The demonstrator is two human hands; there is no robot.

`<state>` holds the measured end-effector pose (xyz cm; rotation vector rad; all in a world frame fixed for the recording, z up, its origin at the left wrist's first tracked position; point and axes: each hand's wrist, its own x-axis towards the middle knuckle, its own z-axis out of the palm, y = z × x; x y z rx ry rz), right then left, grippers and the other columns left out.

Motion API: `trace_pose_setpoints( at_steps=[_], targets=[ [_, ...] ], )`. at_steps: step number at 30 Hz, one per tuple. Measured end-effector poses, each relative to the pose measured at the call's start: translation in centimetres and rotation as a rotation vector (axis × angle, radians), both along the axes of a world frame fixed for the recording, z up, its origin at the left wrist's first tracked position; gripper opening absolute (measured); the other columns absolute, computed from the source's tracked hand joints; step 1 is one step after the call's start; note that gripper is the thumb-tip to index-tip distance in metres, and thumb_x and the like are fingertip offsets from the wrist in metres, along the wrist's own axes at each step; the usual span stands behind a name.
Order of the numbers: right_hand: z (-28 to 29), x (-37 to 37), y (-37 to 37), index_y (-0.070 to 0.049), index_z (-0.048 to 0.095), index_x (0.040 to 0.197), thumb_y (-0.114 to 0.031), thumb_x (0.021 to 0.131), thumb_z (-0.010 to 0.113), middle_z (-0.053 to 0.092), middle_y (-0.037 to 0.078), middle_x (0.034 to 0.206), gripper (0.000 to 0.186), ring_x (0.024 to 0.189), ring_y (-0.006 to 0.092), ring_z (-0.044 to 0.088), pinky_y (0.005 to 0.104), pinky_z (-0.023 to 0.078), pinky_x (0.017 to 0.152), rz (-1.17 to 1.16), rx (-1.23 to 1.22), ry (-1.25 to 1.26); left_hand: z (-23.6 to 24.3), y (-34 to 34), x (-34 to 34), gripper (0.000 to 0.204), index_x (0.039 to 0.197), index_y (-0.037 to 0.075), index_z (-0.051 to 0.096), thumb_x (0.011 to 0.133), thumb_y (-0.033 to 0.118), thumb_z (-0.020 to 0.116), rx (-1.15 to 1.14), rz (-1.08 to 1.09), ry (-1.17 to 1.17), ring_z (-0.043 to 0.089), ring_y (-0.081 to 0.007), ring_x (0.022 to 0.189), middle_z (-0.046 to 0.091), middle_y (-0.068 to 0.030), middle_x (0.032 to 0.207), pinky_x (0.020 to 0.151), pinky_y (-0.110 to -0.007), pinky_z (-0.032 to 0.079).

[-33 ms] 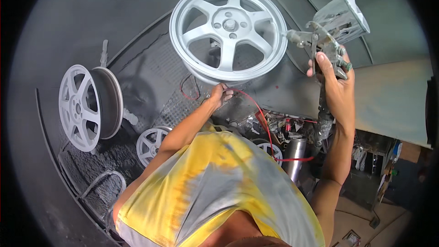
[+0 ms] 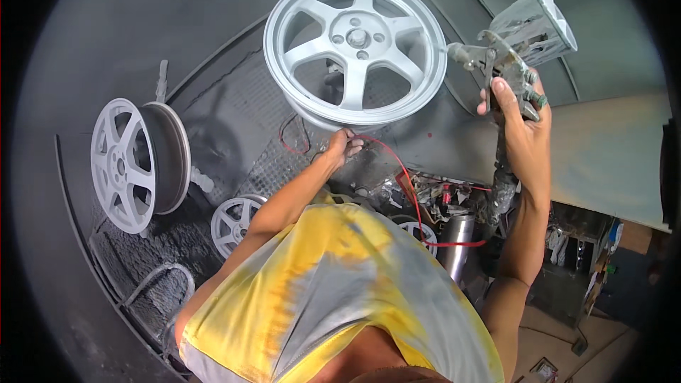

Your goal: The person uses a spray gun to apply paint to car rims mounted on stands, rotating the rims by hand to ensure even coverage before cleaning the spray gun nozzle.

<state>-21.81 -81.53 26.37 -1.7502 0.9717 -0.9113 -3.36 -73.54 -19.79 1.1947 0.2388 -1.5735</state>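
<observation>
My right hand (image 2: 523, 110) is wrapped round the handle of a paint-smeared spray gun (image 2: 507, 64), its fingers at the trigger. A whitish paint cup (image 2: 537, 23) sits on the gun, and the nozzle points left at the rim of a white six-spoke wheel (image 2: 352, 92). The nozzle is close to that rim. Just below the wheel, my left hand (image 2: 343, 146) is closed on a thin red hose (image 2: 401, 163), which curves down to the right. Whether its fingers also touch the wheel's underside cannot be told.
A second white wheel (image 2: 122, 167) stands on edge at the left. Lower down are a smaller-looking white wheel (image 2: 230, 228) and, partly hidden, another wheel (image 2: 428, 236). A silver cylinder (image 2: 457, 248) stands beside cluttered things. A panel (image 2: 610, 149) spans the right side.
</observation>
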Motion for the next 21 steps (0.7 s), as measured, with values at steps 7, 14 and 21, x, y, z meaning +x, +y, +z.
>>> trace_pose_setpoints(
  at_steps=[7,14,21],
  targets=[
    [-1.1,0.1,-3.4,-0.001,0.064,0.111,-0.016,0.105,0.064,0.063,0.001,0.090,0.016,0.075,0.0072,0.059,0.0232,0.048,0.070,-0.049,-0.127,0.066,1.2,-0.7,-1.3,0.006,0.093,0.010,0.053,0.094,0.014,0.050,-0.009,0.039,0.006,0.067,-0.0264,0.085,0.057,-0.0097,0.105,0.066,-0.037,0.062],
    [0.5,0.9,-1.0,-0.001,0.063,0.109,-0.016,0.103,0.065,0.063,0.001,0.085,0.016,0.073,0.0068,0.058,0.0218,0.046,0.067,-0.012,0.016,0.122,0.1,-0.5,-1.2,0.006,0.092,0.009,0.053,0.094,0.015,0.050,-0.053,0.019,0.028,0.071,-0.0243,0.078,0.059,-0.0088,0.094,0.063,-0.036,0.063],
    [0.8,2.4,0.2,-0.001,0.061,0.111,-0.013,0.103,0.065,0.063,0.001,0.085,0.016,0.074,0.0071,0.058,0.0234,0.049,0.066,0.082,0.116,-0.018,0.7,-0.9,-1.6,0.008,0.088,0.009,0.054,0.093,0.015,0.052,-0.018,0.039,0.049,0.074,-0.0235,0.071,0.061,-0.0091,0.095,0.055,-0.034,0.064]
  ],
)
